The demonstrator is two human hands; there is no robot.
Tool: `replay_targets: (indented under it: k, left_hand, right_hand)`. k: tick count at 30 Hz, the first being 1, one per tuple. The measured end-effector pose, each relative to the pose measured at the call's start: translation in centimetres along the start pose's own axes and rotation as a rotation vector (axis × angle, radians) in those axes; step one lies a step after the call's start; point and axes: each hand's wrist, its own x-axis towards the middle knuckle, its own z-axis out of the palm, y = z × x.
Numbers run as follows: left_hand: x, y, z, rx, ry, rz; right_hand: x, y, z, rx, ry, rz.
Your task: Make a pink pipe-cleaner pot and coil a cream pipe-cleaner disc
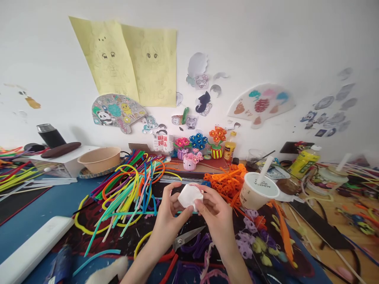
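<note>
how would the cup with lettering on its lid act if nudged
The cup may tip if pushed high, as it looks narrower below. Its straw juts up, so bumping that might tilt it too. Weight is unclear: its walls hide the contents.

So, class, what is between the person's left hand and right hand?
In the head view, a white piece sits between the left hand and the right hand, held by both. Scissors show lower in the picture.
</note>
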Motion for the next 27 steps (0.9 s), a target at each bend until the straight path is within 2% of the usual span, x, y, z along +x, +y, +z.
replay_targets:
  k: [5, 8, 10, 13, 18, 20, 27]
  left_hand:
    - [0.0, 0.0, 0.3, -0.078, 0.087, -0.064]
    - [0.0, 0.2, 0.0, -0.035, 0.005, -0.038]
    - [-0.1, 0.8, -0.6, 0.071, -0.104, 0.057]
    - [-0.2, 2.2, -1.5, 0.370, -0.244, 0.258]
    - [-0.1, 3.4, -2.5, 0.772, -0.271, 0.568]
    - [-0.1, 3.5, -2.6, 0.859, -0.264, 0.631]
    - [0.0, 3.6, -2.7, 0.980, -0.348, 0.569]
  right_hand:
    - [0.1, -0.2, 0.0, 0.093, -0.095, 0.037]
    - [0.2, -0.3, -0.1, 0.082, -0.061, 0.052]
    - [0.3, -0.3, -0.4, 0.112, -0.042, 0.094]
    - [0.6, -0.2, -1.1, 0.188, -0.088, 0.190]
    - [0.7, 0.1, -2.4, 0.196, -0.221, 0.296]
    - [0.7, 0.2, -2.7, 0.167, -0.269, 0.318]
    - [0.6, -0.4, -3.0, 0.059, -0.363, 0.284]
